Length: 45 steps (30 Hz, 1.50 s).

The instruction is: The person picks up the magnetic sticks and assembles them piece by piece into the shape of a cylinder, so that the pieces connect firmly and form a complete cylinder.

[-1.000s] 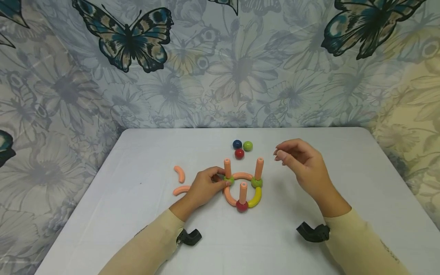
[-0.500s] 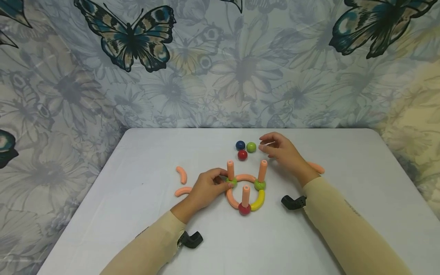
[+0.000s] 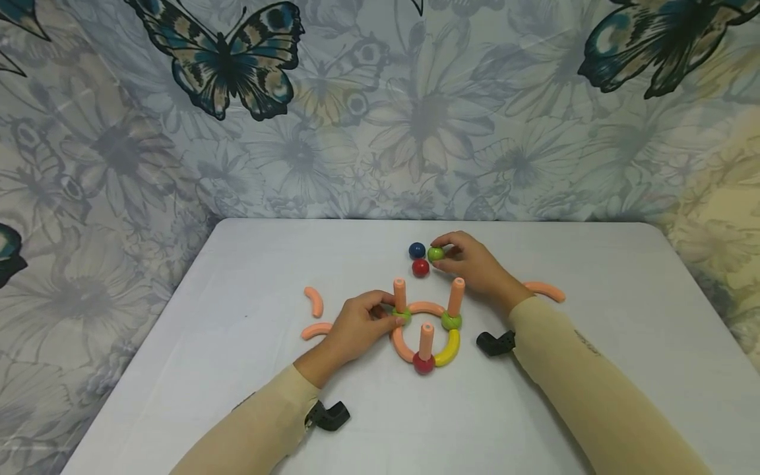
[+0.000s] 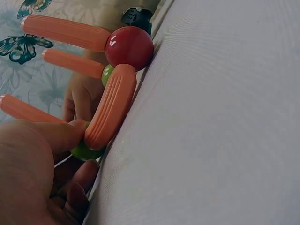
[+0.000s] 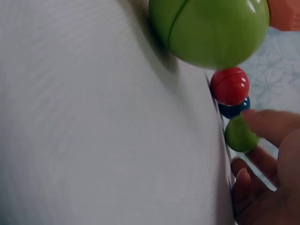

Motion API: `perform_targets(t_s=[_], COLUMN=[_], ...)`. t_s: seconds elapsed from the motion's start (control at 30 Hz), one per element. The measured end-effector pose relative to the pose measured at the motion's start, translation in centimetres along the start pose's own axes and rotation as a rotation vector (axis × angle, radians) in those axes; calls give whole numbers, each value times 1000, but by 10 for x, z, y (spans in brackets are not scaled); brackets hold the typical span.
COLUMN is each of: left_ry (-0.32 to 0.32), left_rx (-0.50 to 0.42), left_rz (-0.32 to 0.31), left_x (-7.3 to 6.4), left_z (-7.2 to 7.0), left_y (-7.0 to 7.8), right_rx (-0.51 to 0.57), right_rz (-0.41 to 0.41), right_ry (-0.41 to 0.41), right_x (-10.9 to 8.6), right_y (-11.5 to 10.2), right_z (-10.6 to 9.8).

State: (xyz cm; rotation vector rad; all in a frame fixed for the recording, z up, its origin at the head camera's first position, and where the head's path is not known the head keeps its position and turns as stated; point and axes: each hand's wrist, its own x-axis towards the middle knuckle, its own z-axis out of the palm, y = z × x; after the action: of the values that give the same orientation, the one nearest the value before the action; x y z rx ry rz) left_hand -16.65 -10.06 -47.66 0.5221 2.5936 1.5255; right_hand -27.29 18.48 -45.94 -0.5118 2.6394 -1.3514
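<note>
In the head view, my left hand (image 3: 363, 323) pinches a green ball connector (image 3: 403, 316) at the left corner of a ring of curved sticks and balls. The left wrist view shows its thumb (image 4: 65, 136) against that ball, beside a curved orange stick (image 4: 112, 107). Straight orange sticks (image 3: 426, 341) stand upright on the ring's three balls; the front ball (image 3: 423, 363) is red, and a yellow curved stick (image 3: 448, 348) forms one side. At the back, my right hand (image 3: 470, 265) holds a loose green ball (image 3: 435, 254) between thumb and fingers.
A blue ball (image 3: 417, 250) and a red ball (image 3: 420, 267) lie right beside the held green one. Two curved orange sticks (image 3: 313, 301) lie left of the ring. Another curved stick (image 3: 544, 291) lies behind my right forearm. The white table (image 3: 237, 396) ends at a patterned cloth.
My right hand has moved left from the right side to the loose balls and taken hold of the green one. My left hand stays at the ring.
</note>
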Motion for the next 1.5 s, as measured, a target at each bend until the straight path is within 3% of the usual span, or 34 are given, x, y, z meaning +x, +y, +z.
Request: perform_targets(t_s=[0.37,0.7,0.87,1.13,1.5], left_ry=[-4,-3,2,14,-4], left_rx=[1,-7,-6,-4,-9], left_rz=[3,15,14,25,27], left_x=[-1,0,-2,-3,-1], left_z=[3,2,0,-1,-3], left_y=[1,4,1,0,1], right_rx=[-29,210,258,233,259], right_rz=[92,141,69,-91,-342], right_ry=[60,142,161,170,53], right_x=[-7,-34,-41,-54,-69], right_y=[5,-3,-24,-64,-104], right_z=[4,-20,-31,-35,-19])
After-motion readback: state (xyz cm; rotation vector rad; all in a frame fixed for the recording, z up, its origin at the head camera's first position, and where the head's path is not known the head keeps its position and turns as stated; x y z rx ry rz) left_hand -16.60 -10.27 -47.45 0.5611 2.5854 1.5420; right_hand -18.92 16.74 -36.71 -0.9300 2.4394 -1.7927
